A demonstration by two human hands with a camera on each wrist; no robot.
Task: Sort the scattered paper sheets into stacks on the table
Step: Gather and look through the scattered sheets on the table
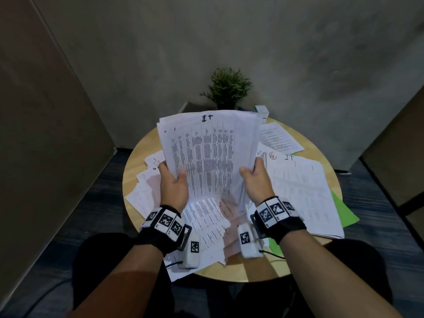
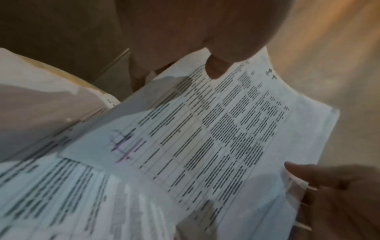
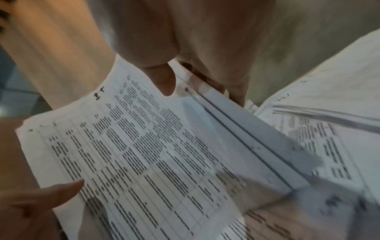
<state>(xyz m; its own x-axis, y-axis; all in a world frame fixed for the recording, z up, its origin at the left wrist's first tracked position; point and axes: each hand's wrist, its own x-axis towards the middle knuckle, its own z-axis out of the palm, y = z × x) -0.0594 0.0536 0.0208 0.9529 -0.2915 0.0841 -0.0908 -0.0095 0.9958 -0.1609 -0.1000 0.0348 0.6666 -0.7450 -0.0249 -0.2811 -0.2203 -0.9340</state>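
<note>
Paper sheets: a thick bundle [image 1: 211, 154] is up in the air over the middle of the round wooden table [image 1: 321, 143], standing near upright with the top sheet facing the person. It's a printed table of rows and columns with something handwritten at the top edge.
Left hand: left hand [image 1: 173, 187] has the bundle's left edge clamped, thumb across the front and fingers tucked behind.
Right hand: right hand [image 1: 255, 182] does the same on the right edge, thumb on the printed side, fingers behind. The wrist views show both thumbs pressed on the sheet.
Done so far: honestly not a lot that I'd call sorted. The big pile on the right [image 1: 305, 193] is the closest thing to a stack, top page marked in pen, but its edges are fanned out and not squared.
Still loose: sheets on the left [image 1: 144, 191] overlap at odd angles, more printed pages [image 1: 206, 223] sprawl under the wrists and hang off the near edge, and one page at the back right [image 1: 278, 136] lies on its own.
Other stuff: green folder [image 1: 344, 210] peeks out under the right pile, potted plant [image 1: 227, 88] at the far edge.
My guess on progress: early to middle. Looks like the held bundle is being gathered or checked before it goes down somewhere, and most of the table's paper still needs a home.
</note>
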